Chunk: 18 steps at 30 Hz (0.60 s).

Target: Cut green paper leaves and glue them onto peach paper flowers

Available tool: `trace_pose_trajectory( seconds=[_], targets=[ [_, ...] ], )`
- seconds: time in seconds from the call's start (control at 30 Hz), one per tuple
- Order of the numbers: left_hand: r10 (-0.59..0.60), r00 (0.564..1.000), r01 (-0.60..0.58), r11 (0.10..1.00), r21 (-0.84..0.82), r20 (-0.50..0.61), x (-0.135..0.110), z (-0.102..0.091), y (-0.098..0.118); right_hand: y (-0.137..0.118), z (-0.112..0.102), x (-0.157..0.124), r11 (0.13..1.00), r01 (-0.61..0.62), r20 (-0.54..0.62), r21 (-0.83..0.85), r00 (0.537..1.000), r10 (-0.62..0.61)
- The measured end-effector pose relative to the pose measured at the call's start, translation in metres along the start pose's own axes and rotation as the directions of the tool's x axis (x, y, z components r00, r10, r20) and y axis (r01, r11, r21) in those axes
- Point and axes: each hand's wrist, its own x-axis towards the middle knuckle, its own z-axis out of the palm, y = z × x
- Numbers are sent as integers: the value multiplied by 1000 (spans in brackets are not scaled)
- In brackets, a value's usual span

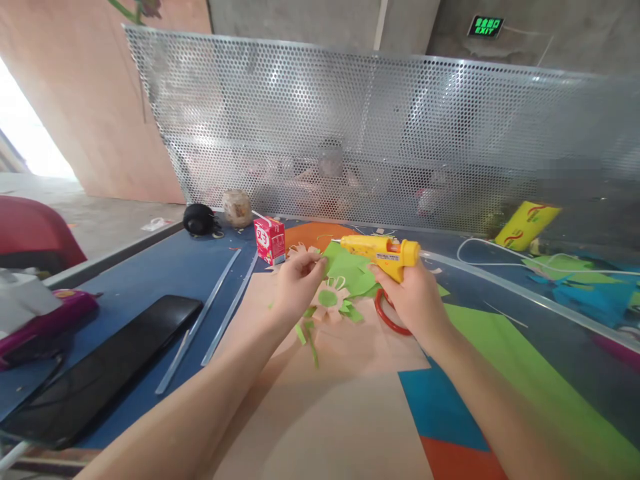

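Note:
My right hand (417, 293) is wrapped round the handle of a yellow hot glue gun (373, 248), whose nozzle points left. Just left of the nozzle, my left hand (300, 280) has its thumb and fingers pinched together; what sits in the pinch is too small to make out. Below and between the hands lies a paper flower (329, 298) with pale petals and a green round centre. Green paper leaves (353, 312) stick out round it. Bright green paper (350, 267) lies behind the flower. The red handle of scissors (384, 317) shows beside my right hand.
Pale paper sheets (320, 420) cover the front of the blue table. Clear glue sticks (200, 320) and a black phone (105, 367) lie at left. A red drink carton (270, 240) stands behind my left hand. A white cord (500, 261) runs at right before a perforated metal screen (310, 133).

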Motion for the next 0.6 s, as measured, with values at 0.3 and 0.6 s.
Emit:
trace_pose_trajectory(
  seconds=[0.3,0.6],
  targets=[
    [-21,1000,21,1000,0,-16,0,0,4,0,-1,0,999,-11,17,-51,1000,12],
    [-7,999,6,1000,-28,-36,1,-2,-1,0,-1,1,999,-10,10,-51,1000,10]
  ],
)
